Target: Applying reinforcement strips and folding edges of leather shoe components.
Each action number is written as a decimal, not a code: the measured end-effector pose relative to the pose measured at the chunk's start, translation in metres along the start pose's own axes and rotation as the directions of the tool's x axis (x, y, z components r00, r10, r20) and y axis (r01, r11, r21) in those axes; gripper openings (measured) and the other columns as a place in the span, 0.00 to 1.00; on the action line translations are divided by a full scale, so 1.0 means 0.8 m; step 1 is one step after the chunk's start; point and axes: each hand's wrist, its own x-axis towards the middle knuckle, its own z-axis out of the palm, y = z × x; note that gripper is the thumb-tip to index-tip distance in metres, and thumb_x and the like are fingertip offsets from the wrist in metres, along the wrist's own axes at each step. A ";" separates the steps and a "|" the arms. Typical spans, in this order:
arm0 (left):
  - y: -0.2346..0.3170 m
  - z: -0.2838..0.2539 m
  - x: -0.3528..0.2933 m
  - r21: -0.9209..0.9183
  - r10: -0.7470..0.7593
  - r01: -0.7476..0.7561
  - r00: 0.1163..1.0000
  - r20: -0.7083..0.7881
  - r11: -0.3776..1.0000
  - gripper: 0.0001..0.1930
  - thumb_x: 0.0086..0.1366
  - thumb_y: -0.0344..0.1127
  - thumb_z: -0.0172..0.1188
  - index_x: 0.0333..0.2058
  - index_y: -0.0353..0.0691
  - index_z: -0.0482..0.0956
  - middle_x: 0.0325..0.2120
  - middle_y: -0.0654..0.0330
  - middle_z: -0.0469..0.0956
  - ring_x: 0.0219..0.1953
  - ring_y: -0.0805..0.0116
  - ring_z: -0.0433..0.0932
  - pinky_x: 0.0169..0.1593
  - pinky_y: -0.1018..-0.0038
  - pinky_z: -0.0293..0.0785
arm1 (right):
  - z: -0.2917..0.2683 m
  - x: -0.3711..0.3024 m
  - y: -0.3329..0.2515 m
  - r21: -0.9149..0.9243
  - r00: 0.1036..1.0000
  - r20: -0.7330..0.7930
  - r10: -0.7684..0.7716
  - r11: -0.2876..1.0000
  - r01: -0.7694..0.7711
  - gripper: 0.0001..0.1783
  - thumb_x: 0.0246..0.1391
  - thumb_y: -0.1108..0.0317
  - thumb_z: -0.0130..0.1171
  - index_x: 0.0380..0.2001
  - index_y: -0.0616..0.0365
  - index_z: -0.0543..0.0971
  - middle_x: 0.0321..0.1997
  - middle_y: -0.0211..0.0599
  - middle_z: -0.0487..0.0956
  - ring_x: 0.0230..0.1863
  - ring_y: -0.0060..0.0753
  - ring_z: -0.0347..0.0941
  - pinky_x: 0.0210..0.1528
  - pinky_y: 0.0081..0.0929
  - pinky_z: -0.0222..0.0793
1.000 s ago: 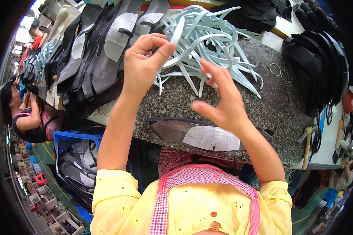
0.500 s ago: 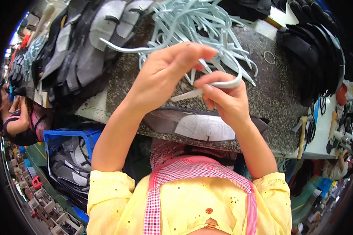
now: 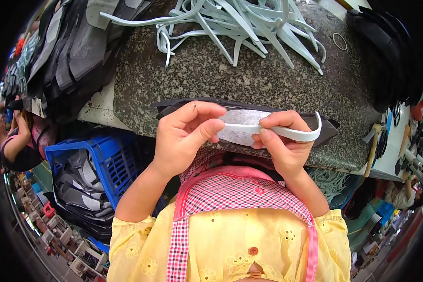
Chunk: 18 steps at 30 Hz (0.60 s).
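Observation:
A narrow, pale blue-white flat strip (image 3: 242, 128) stretches between my two hands. My left hand (image 3: 185, 134) pinches its left end between thumb and forefinger. Further along, my right hand (image 3: 286, 141) grips the strip with thumb and fingers, and the free end curls upward past that hand. Just beneath, close to the table's front edge, lies a flat black piece with a grey panel (image 3: 242, 115), partly covered by my hands. A tangled heap of similar pale strips (image 3: 249, 28) rests at the far side of the speckled table (image 3: 211, 82).
Stacks of black and grey pieces (image 3: 75, 51) stand at the far left, more black pieces (image 3: 385, 56) at the right. A blue crate (image 3: 110, 160) of such pieces sits lower left. A thin ring (image 3: 340, 41) and a hammer (image 3: 373, 145) lie rightward. Another person (image 3: 21, 141) works at left.
Both hands have come down from the strip heap toward the table's front edge, over the black piece. My left hand has closed on the strip's free end, and the strip is now straighter.

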 end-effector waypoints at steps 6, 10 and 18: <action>0.007 -0.010 -0.006 -0.175 -0.176 0.189 0.980 0.090 0.966 0.10 0.64 0.31 0.59 0.41 0.32 0.78 0.30 0.59 0.79 0.28 0.77 0.78 0.32 0.82 0.74 | 0.002 0.006 0.006 -0.084 0.989 0.122 -0.089 0.992 0.099 0.05 0.49 0.80 0.61 0.32 0.65 0.79 0.32 0.39 0.78 0.25 0.21 0.74 0.26 0.16 0.68; 0.007 -0.007 -0.008 0.325 0.258 -0.238 0.966 -0.019 0.915 0.07 0.57 0.26 0.65 0.35 0.33 0.80 0.27 0.58 0.79 0.27 0.73 0.78 0.30 0.81 0.74 | -0.012 0.019 -0.005 -0.097 0.901 0.392 -0.185 0.966 0.241 0.07 0.43 0.71 0.66 0.27 0.63 0.81 0.31 0.39 0.77 0.27 0.27 0.72 0.28 0.21 0.66; 0.002 -0.019 0.002 0.669 0.480 -0.399 0.875 0.073 0.627 0.09 0.49 0.22 0.69 0.31 0.36 0.83 0.26 0.57 0.79 0.26 0.70 0.78 0.29 0.78 0.74 | 0.003 0.026 -0.005 -0.598 0.917 0.253 -0.308 0.695 0.399 0.08 0.36 0.80 0.63 0.24 0.59 0.77 0.21 0.36 0.75 0.21 0.36 0.70 0.23 0.28 0.64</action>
